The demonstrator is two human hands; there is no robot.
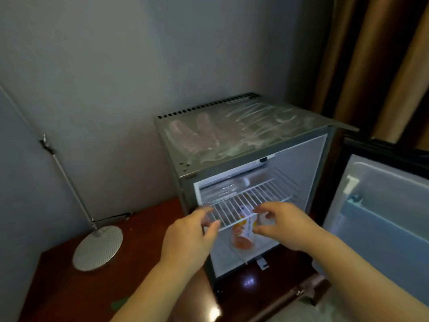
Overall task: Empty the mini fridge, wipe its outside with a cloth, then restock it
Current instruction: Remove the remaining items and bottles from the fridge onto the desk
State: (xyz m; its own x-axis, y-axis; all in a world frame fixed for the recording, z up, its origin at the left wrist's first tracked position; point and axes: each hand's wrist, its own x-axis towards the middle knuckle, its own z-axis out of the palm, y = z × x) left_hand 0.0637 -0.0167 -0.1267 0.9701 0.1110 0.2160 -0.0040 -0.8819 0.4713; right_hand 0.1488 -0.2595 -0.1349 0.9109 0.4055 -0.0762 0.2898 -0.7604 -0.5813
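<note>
A grey wall [139,54] corner, a brown curtain [371,66] on the right, and a dark wooden desk [58,287] with the round foot of a lamp [97,247] on it. The mini fridge [311,173] stands on the desk with its door [383,205] swung wide to the right and crinkled plastic film over its top.

Both hands are up at the front edge of the wire shelf [246,203]. The left hand [192,233] is at its left corner and the right hand [285,224] is towards its right end. On each, the fingers are half curled above the front bar and the thumb sits below it. The blur makes it impossible to tell whether either hand has closed on the bar.

The fridge is not yet empty. An orange bottle [243,235] stands on the floor of the fridge, directly under the shelf and between the two hands. It is roughly upright, and the wires hide its top. The right thumb is just beside it, so that hand looks the nearer one for lifting it out, reaching in below the shelf. A clear bottle [232,185] seems to lie on its side further back, above the shelf
</note>
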